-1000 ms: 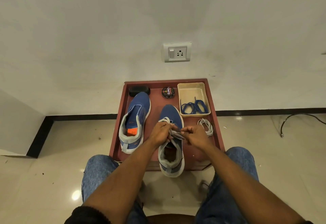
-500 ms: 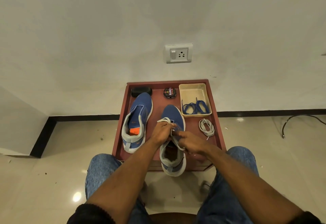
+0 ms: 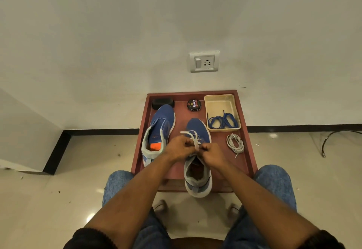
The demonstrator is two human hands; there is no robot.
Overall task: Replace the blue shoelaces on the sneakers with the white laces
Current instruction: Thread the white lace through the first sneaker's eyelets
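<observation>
Two blue sneakers lie on a low reddish table (image 3: 248,162). The right sneaker (image 3: 197,129) sits in the middle, heel over the front edge, with a white lace (image 3: 193,136) threaded across its eyelets. My left hand (image 3: 177,148) and my right hand (image 3: 212,151) meet over its tongue, each pinching part of that white lace. The left sneaker (image 3: 159,129) has no lace and shows an orange insole. A second white lace (image 3: 235,143) lies coiled at the right. The blue laces (image 3: 223,121) rest in a beige tray (image 3: 219,101).
A round shoe-polish tin (image 3: 194,104) and a black brush (image 3: 163,102) stand at the table's back by the wall. A wall socket (image 3: 204,62) is above. A black cable (image 3: 337,136) lies on the floor at the right. My knees flank the table's front.
My hands have closed together over the right sneaker's tongue, and the white lace ends now stand up in loops between them. The right hand moved left and up.
</observation>
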